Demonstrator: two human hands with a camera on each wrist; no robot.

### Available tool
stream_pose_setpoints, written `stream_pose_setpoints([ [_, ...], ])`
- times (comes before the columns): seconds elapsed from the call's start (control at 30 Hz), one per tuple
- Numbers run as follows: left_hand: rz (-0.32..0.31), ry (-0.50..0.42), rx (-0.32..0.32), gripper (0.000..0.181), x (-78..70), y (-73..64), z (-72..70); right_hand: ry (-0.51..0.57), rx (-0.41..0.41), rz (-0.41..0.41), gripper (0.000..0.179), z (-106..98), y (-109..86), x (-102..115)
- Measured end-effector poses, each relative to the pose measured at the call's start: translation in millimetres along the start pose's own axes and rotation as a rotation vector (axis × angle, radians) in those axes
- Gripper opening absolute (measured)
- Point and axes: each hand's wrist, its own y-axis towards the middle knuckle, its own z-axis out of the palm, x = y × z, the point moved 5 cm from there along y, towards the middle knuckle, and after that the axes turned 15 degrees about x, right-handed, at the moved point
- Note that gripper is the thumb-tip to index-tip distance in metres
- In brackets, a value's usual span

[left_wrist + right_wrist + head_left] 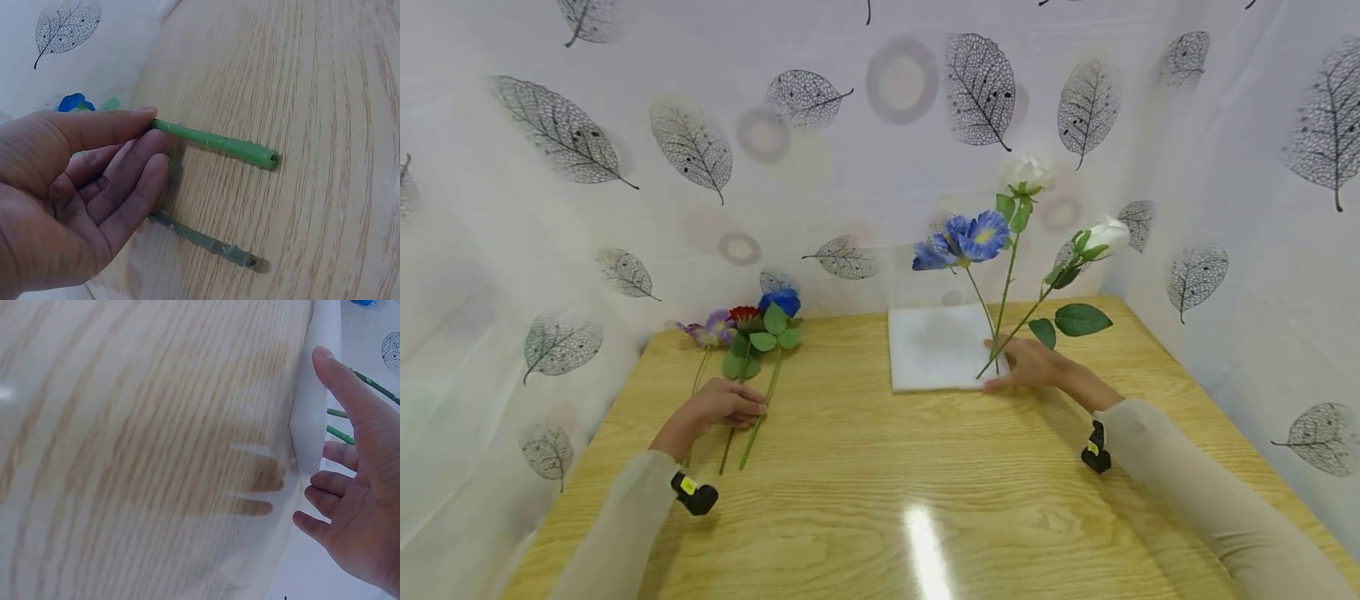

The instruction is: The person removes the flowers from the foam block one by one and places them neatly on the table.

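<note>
Your left hand (726,404) pinches the green stem (225,145) of the blue rose (780,302), whose deep blue petals sit above green leaves at eleven o'clock from the table's (850,483) centre, beside a red flower (745,315). At one o'clock, your right hand (1030,362) has its fingers loose and apart at the white foam slab (925,350), where a blue iris (981,237) and two white roses (1105,237) lean. Only your left wrist view shows the stem's end and its small dark hole; only the head view shows the white blooms.
</note>
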Motion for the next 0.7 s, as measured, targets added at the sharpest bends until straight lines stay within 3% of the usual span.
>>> stream_pose_setpoints([
  [0.7, -0.058, 0.069, 0.002, 0.037, -2.6, 1.5, 2.1, 0.027, 0.004, 0.009, 0.092, 0.1, -1.0, 0.3],
])
